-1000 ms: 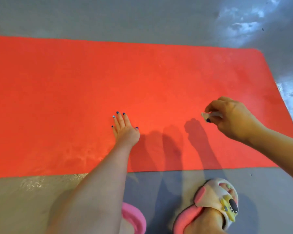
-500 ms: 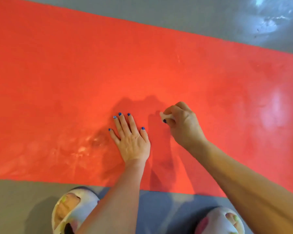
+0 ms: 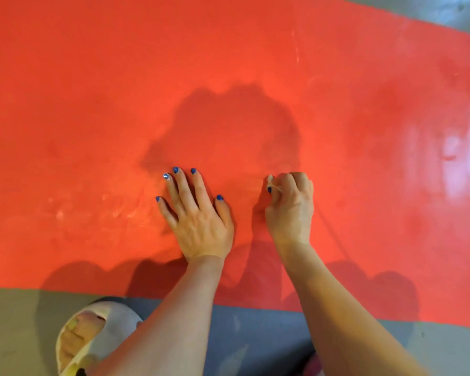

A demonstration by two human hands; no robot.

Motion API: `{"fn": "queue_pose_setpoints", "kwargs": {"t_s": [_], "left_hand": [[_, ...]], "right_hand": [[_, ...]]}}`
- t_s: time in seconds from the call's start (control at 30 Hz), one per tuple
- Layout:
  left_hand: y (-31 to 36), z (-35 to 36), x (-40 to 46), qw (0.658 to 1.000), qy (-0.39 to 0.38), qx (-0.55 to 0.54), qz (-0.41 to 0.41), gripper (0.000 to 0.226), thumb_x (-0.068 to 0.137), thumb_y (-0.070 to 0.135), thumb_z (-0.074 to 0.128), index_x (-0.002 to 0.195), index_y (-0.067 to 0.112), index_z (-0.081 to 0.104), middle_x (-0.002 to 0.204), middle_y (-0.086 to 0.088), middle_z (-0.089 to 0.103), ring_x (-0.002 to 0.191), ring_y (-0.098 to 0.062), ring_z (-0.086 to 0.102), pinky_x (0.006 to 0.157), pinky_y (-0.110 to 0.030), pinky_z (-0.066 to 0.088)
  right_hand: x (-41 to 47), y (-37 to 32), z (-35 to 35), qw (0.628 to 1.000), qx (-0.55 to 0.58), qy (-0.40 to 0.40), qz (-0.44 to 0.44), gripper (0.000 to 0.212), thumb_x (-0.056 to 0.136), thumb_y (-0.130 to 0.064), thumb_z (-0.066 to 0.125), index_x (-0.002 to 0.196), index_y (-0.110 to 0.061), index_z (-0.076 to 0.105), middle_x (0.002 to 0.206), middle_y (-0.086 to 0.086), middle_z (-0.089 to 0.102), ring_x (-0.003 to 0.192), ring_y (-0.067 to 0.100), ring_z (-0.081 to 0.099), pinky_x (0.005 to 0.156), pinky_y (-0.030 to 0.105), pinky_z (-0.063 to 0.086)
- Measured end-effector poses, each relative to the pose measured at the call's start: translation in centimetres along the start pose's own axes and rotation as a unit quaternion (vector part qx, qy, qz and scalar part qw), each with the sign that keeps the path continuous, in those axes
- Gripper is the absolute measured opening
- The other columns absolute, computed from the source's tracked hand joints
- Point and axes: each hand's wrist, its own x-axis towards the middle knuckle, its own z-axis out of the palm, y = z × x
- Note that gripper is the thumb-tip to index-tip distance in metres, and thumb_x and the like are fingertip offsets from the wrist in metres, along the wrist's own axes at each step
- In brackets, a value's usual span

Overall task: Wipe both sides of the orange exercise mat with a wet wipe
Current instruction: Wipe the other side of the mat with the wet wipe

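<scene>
Orange mat (image 3: 255, 77) lies flat on the floor (image 3: 255, 329). Left hand (image 3: 198, 215) presses spread near its front edge, likely anchoring it; right hand (image 3: 291, 204) pinches the wipe (image 3: 271, 181) against it, probably for scrubbing.

The right hand (image 3: 289, 210) with the wipe (image 3: 272, 183) has come in from the mat's (image 3: 92, 104) right, just beside the left hand (image 3: 198, 215)
</scene>
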Motion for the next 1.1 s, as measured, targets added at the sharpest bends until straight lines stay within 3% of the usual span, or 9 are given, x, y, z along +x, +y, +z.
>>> {"fn": "queue_pose_setpoints", "kwargs": {"t_s": [0.07, 0.13, 0.23, 0.33, 0.47, 0.57, 0.63, 0.8, 1.1], "left_hand": [[0.0, 0.0, 0.0, 1.000, -0.001, 0.007, -0.005, 0.069, 0.093, 0.037, 0.042, 0.157, 0.010, 0.033, 0.165, -0.018, 0.022, 0.154, -0.036, 0.016, 0.123, -0.059, 0.010], [-0.2, 0.0, 0.0, 1.000, -0.002, 0.006, -0.012, 0.069, 0.093, 0.037, 0.041, 0.156, 0.011, 0.032, 0.165, -0.018, 0.022, 0.154, -0.035, 0.015, 0.123, -0.059, 0.010], [-0.1, 0.0, -0.2, 1.000, 0.002, 0.004, -0.005, 0.067, 0.095, 0.036, 0.040, 0.156, 0.010, 0.032, 0.166, -0.017, 0.021, 0.155, -0.034, 0.014, 0.123, -0.059, 0.011], [-0.1, 0.0, -0.2, 1.000, 0.010, 0.005, -0.002, 0.067, 0.096, 0.036, 0.042, 0.157, 0.009, 0.033, 0.165, -0.018, 0.022, 0.154, -0.036, 0.016, 0.123, -0.059, 0.012], [0.0, 0.0, -0.1, 1.000, 0.006, 0.008, -0.005, 0.067, 0.095, 0.035, 0.043, 0.157, 0.010, 0.033, 0.166, -0.018, 0.022, 0.154, -0.036, 0.015, 0.123, -0.059, 0.012], [-0.1, 0.0, -0.1, 1.000, 0.001, 0.007, -0.007, 0.068, 0.094, 0.035, 0.042, 0.157, 0.011, 0.032, 0.166, -0.017, 0.021, 0.155, -0.034, 0.015, 0.123, -0.059, 0.012], [-0.2, 0.1, -0.1, 1.000, 0.003, 0.008, -0.006, 0.068, 0.093, 0.036, 0.043, 0.156, 0.011, 0.033, 0.166, -0.017, 0.022, 0.155, -0.034, 0.015, 0.123, -0.059, 0.013], [-0.2, 0.2, -0.3, 1.000, 0.011, 0.004, -0.004, 0.068, 0.095, 0.036, 0.044, 0.157, 0.010, 0.033, 0.165, -0.018, 0.023, 0.154, -0.036, 0.016, 0.122, -0.060, 0.014], [0.4, -0.2, 0.2, 0.999, 0.028, -0.028, -0.025, 0.068, 0.084, 0.030, 0.052, 0.148, 0.007, 0.046, 0.157, -0.016, 0.036, 0.151, -0.034, 0.026, 0.117, -0.063, 0.020]], "right_hand": [[1.4, -3.0, 2.0, 0.999, 0.038, -0.005, -0.014, 0.014, 0.078, 0.003, 0.053, 0.082, -0.007, 0.062, 0.088, 0.012, 0.055, 0.080, 0.033, 0.051, 0.070, 0.038, 0.045], [3.2, -5.5, 3.6, 0.992, 0.050, -0.049, -0.105, 0.017, 0.075, 0.005, 0.054, 0.081, -0.007, 0.063, 0.085, 0.011, 0.056, 0.077, 0.032, 0.051, 0.067, 0.038, 0.047], [5.0, -4.1, 3.4, 0.979, 0.008, -0.065, -0.195, 0.010, 0.085, -0.006, 0.058, 0.076, -0.010, 0.060, 0.082, 0.010, 0.056, 0.073, 0.033, 0.051, 0.063, 0.044, 0.045], [4.8, 1.2, 0.7, 0.996, -0.009, 0.025, -0.083, 0.018, 0.088, -0.021, 0.050, 0.077, -0.009, 0.059, 0.085, 0.013, 0.056, 0.079, 0.036, 0.053, 0.066, 0.045, 0.041], [4.2, 0.4, 1.6, 0.996, -0.030, 0.070, 0.040, 0.009, 0.084, -0.011, 0.052, 0.084, -0.005, 0.058, 0.089, 0.020, 0.055, 0.082, 0.040, 0.052, 0.072, 0.047, 0.038], [4.5, -5.1, 4.4, 0.994, -0.027, -0.009, -0.106, 0.024, 0.075, -0.010, 0.038, 0.084, -0.008, 0.060, 0.087, 0.015, 0.055, 0.078, 0.035, 0.051, 0.069, 0.041, 0.037], [5.2, -5.3, 4.3, 0.979, -0.062, -0.048, -0.191, 0.021, 0.080, -0.012, 0.039, 0.083, -0.012, 0.059, 0.086, 0.010, 0.055, 0.076, 0.032, 0.051, 0.066, 0.038, 0.035], [6.7, 3.0, 0.7, 0.993, -0.082, 0.080, 0.012, 0.017, 0.093, -0.025, 0.052, 0.086, -0.012, 0.059, 0.096, 0.013, 0.057, 0.092, 0.036, 0.053, 0.075, 0.042, 0.032], [6.1, 3.2, 2.5, 0.987, -0.042, 0.156, 0.018, 0.014, 0.094, -0.017, 0.054, 0.085, -0.007, 0.056, 0.093, 0.014, 0.055, 0.083, 0.029, 0.043, 0.073, 0.040, 0.031]]}}
